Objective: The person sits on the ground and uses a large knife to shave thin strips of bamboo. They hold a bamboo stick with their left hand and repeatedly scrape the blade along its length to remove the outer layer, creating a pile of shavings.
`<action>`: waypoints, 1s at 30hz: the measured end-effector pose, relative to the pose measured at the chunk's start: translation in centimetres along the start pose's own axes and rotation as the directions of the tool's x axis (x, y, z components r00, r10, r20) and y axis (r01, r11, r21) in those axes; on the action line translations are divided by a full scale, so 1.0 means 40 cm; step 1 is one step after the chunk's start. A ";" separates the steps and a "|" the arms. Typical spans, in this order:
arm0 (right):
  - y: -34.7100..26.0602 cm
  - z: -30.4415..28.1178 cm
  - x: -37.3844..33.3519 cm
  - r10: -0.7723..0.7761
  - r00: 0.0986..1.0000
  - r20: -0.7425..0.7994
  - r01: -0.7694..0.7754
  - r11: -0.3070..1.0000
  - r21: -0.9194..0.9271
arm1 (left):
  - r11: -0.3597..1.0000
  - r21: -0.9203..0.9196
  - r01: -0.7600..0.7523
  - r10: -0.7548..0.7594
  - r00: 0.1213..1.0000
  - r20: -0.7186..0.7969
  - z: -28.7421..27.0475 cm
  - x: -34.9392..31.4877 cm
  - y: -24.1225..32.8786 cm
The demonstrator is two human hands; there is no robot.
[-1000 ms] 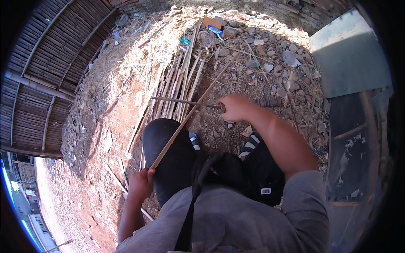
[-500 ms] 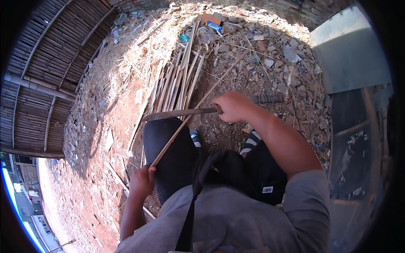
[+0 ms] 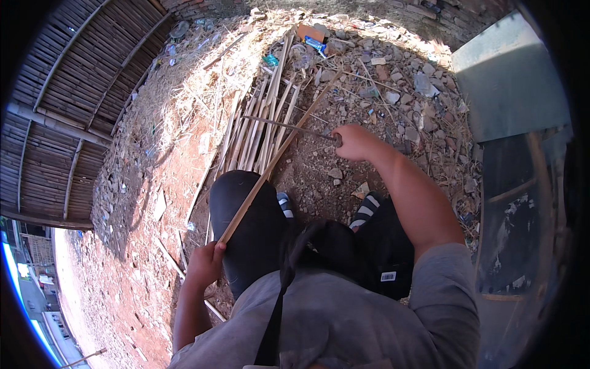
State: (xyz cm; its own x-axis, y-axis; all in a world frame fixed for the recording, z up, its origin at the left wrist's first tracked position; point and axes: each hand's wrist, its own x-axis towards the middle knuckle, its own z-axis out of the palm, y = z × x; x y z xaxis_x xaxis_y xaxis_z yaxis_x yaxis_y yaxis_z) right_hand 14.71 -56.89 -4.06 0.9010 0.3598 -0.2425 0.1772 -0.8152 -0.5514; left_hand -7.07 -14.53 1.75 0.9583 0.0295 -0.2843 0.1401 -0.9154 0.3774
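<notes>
My left hand [image 3: 205,264] is closed round the near end of a long bamboo strip [image 3: 263,179]. The strip slants across my left thigh, away from me and to the right. In my right hand [image 3: 356,143] is the handle of a machete, mostly hidden by the fingers. Its dark blade [image 3: 279,123] points left, seen nearly edge-on, and crosses the far part of the strip; I cannot tell whether they touch. Beyond my left knee lies a pile of split bamboo strips [image 3: 249,138] on the ground.
Rubble and stones [image 3: 399,92] cover the ground ahead right, with a blue wrapper [image 3: 315,46] among them. A bamboo slat wall [image 3: 67,80] stands at left, a grey-green panel [image 3: 510,80] at right. My sandalled feet [image 3: 365,209] rest between these.
My right hand has moved the machete farther from me and slightly right, turning the blade more edge-on. The strip now shows a broader face; my left hand stays nearly in place.
</notes>
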 end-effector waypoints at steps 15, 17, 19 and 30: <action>-0.005 -0.048 -0.033 0.068 0.998 0.004 -0.068 0.998 -0.008 | 0.981 0.194 0.009 0.002 0.998 -0.058 0.014 -0.018 0.029; -0.100 -0.050 -0.059 -0.032 0.992 0.125 0.044 0.994 -0.101 | 0.985 0.175 0.001 0.009 0.998 -0.058 0.021 -0.019 0.019; -0.088 -0.033 -0.046 -0.041 0.987 0.153 0.054 0.995 -0.084 | 0.988 0.154 -0.017 0.026 0.998 -0.060 0.030 -0.020 0.003; -0.118 -0.019 -0.048 -0.166 0.975 0.146 0.190 0.968 -0.167 | 0.991 0.103 -0.085 0.090 0.995 -0.042 0.014 -0.005 -0.008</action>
State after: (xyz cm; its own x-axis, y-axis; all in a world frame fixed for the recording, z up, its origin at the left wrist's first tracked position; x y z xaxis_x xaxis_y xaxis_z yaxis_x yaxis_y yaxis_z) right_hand 12.45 -54.10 -0.38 0.7912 0.5529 -0.2614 0.4087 -0.7960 -0.4465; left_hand -7.45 -14.48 1.18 0.9765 -0.0360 -0.2124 0.0318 -0.9511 0.3072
